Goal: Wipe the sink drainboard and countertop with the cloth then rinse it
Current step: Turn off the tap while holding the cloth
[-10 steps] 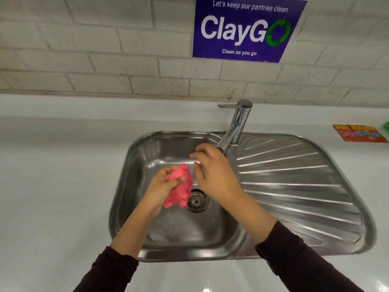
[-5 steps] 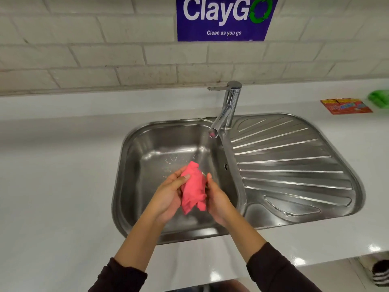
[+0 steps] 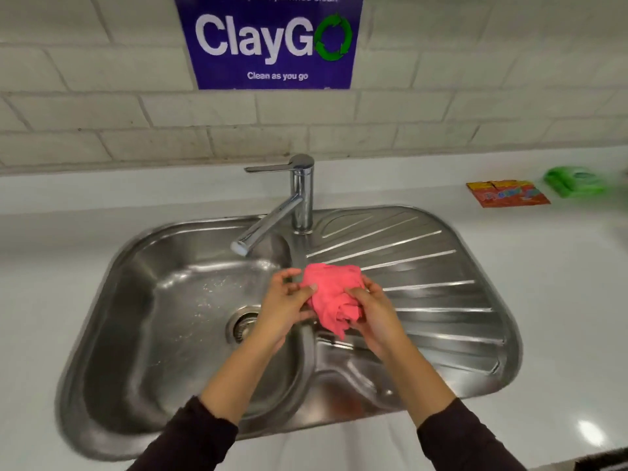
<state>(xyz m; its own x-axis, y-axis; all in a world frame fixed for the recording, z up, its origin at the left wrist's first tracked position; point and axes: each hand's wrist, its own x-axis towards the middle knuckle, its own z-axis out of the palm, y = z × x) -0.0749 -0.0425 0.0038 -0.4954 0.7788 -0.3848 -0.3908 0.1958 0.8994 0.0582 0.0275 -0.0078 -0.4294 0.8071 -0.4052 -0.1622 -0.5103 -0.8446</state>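
A crumpled pink cloth (image 3: pixel 331 294) is held between both my hands above the ridge that separates the steel sink basin (image 3: pixel 163 300) from the ribbed drainboard (image 3: pixel 435 300). My left hand (image 3: pixel 285 307) pinches its left edge, fingers partly spread. My right hand (image 3: pixel 377 314) grips its lower right part. The chrome tap (image 3: pixel 268 226) points left over the basin, and I see no water running from its spout. The white countertop (image 3: pixel 560 300) surrounds the sink.
A flat orange-red packet (image 3: pixel 508 193) and a green object (image 3: pixel 574 181) lie on the counter at the back right. A blue ClayGo sign (image 3: pixel 272 42) hangs on the tiled wall. The drain strainer (image 3: pixel 243 326) sits in the basin floor.
Both hands have carried the cloth to the right, from under the running tap over the basin to the edge of the drainboard. The water stream seen half a second ago is gone.
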